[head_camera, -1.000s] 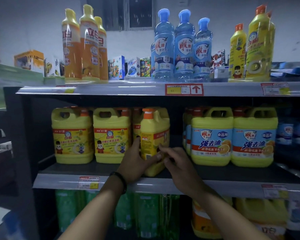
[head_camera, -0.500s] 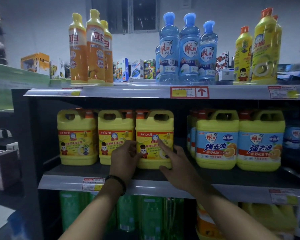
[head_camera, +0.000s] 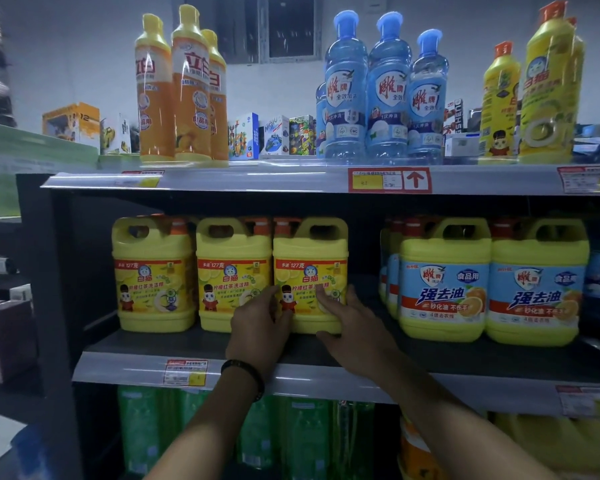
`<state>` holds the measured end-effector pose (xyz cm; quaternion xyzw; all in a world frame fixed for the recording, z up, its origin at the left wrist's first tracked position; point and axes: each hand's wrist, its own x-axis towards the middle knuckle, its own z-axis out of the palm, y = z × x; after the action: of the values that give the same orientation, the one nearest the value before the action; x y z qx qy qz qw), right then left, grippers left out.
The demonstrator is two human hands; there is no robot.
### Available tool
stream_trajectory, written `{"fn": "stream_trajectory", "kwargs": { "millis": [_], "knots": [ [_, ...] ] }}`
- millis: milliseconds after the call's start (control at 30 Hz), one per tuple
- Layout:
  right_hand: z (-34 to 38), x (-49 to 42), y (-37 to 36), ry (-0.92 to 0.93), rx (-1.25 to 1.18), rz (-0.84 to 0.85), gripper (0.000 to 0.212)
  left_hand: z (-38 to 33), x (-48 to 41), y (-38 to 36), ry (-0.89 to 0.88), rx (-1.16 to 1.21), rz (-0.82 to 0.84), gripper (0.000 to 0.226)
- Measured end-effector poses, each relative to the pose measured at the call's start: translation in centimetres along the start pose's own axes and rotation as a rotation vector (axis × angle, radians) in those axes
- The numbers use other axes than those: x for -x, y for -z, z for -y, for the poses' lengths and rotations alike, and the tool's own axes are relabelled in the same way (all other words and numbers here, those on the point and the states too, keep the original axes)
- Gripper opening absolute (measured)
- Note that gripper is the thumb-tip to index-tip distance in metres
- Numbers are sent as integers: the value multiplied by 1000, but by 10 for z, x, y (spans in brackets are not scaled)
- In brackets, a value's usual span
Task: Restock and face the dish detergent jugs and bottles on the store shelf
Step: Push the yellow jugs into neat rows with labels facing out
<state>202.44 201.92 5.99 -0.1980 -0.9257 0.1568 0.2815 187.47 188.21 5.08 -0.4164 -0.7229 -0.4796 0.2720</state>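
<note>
Three yellow detergent jugs with red-and-yellow labels stand in a row on the middle shelf [head_camera: 136, 370]. The rightmost yellow jug [head_camera: 310, 258] faces label forward. My left hand [head_camera: 260, 323] presses against its lower left corner, and my right hand [head_camera: 352, 320] lies on its lower right front, fingers spread over the label. Both hands touch the jug; neither lifts it. Its neighbours, the middle jug [head_camera: 232, 271] and the left jug [head_camera: 153, 271], stand close beside it. A gap separates it from two yellow jugs with blue labels [head_camera: 444, 282] to the right.
The top shelf holds orange bottles [head_camera: 184, 91], blue bottles [head_camera: 385, 95] and yellow bottles [head_camera: 548, 84], with small boxes behind. Green bottles [head_camera: 146, 431] fill the lower shelf, yellow and orange jugs at its right. Price tags line the shelf edges. A dark upright frames the left side.
The jug was turned from side-on to label-forward and pushed back in line with its neighbours. My hands slid to its lower front, and my view moved closer.
</note>
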Motion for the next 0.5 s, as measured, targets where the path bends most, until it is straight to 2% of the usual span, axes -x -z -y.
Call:
{"fn": "stream_trajectory", "kwargs": {
  "millis": [300, 367, 433, 500],
  "knots": [
    [7, 13, 1, -15, 47, 32, 90, -2, 3, 4, -44, -10, -30, 16],
    [13, 17, -1, -15, 143, -56, 85, -1, 2, 14, -71, 26, -36, 11],
    [25, 19, -6, 35, 273, -237, 73, 7, -4, 32, -50, 42, -62, 10],
    [41, 16, -16, 136, 238, -389, 59, 22, -10, 53, 25, 55, -96, 16]
  ]
}}
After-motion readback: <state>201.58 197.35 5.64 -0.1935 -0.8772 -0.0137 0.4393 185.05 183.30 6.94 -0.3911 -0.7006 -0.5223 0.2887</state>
